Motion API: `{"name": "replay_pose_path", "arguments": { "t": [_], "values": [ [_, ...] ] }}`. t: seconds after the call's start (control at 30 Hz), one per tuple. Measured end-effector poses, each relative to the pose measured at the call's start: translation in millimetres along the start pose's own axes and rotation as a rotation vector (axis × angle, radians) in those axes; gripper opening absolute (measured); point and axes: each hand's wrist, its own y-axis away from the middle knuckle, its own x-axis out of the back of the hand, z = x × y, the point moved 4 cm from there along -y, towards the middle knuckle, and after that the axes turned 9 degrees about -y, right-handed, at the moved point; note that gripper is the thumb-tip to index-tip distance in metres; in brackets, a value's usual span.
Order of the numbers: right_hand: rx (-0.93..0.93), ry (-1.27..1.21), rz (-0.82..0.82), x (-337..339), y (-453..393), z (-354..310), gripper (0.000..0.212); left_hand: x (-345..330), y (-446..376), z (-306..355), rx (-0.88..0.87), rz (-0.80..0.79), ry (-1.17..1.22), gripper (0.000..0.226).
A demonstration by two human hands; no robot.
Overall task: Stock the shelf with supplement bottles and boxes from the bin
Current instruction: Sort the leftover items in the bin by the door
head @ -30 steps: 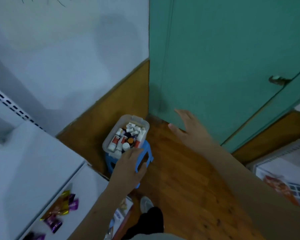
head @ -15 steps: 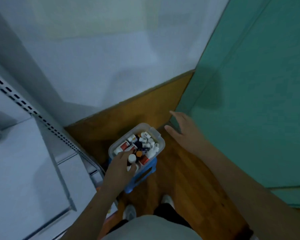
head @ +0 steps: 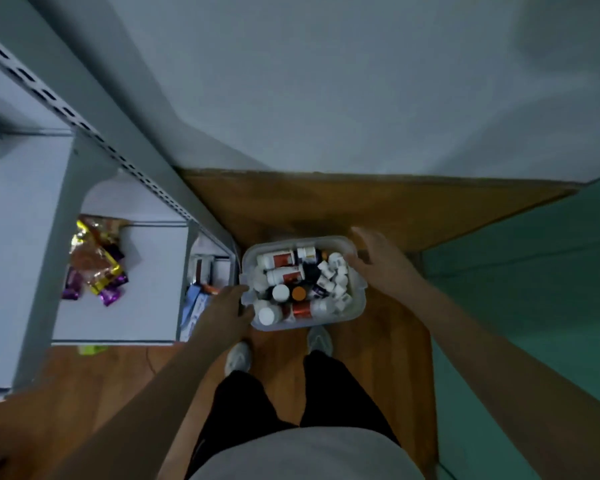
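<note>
A clear plastic bin (head: 293, 328) sits low in front of me, filled with several supplement bottles, among them a white one with a red label (head: 284, 275) and one with an orange cap (head: 299, 293). My left hand (head: 227, 308) rests against the bin's left rim, its fingers fairly straight. Over the bin's right rim, my right hand (head: 378, 263) is open with fingers spread and blurred. The grey metal shelf (head: 125, 317) stands to the left of the bin.
Shiny snack packets (head: 97, 265) lie on the shelf board. Small boxes (head: 198, 303) sit on a lower level beside my left hand. A slotted shelf upright (head: 142, 164) runs diagonally. A green door (head: 534, 289) is on the right, a wall ahead, and my shoes (head: 238, 356) are below the bin.
My view has swung down over the bin. My left hand moved from inside the bin to its left rim. My right hand came in from the door side to the right rim.
</note>
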Motion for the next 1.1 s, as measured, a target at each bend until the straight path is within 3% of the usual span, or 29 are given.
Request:
{"name": "replay_pose_path", "arguments": {
  "t": [0.17,0.3,0.5,0.6,0.73,0.87,1.1],
  "values": [
    [-0.069,0.054,-0.263,-76.6,-45.5,65.3,0.064,-56.5,-13.1,-4.5,0.142,-0.068,-0.016,0.05],
    [-0.152,0.081,-0.41,-148.2,-55.4,119.2,0.062,-101.2,-31.0,-10.9,0.071,-0.084,-0.131,0.049],
    [-0.097,0.197,-0.357,-221.1,-72.6,162.8,0.054,-149.2,-79.3,-13.0,-0.115,-0.035,-0.329,0.043],
    [-0.14,0.172,-0.329,-238.4,-84.9,175.2,0.06,-166.1,-94.6,-13.7,-0.028,-0.088,-0.472,0.038],
    [-0.152,0.178,-0.339,-250.0,-100.2,186.1,0.053,-176.1,-110.0,-16.3,0.05,-0.192,-0.609,0.047],
    [-0.144,0.152,-0.351,-247.5,-101.9,187.1,0.05,-170.5,-114.0,-22.8,0.073,-0.244,-0.436,0.05],
    [-0.173,0.03,-0.262,-197.0,-77.5,161.0,0.052,-128.4,-75.1,-18.5,0.08,-0.166,-0.167,0.042]
  ]
}}
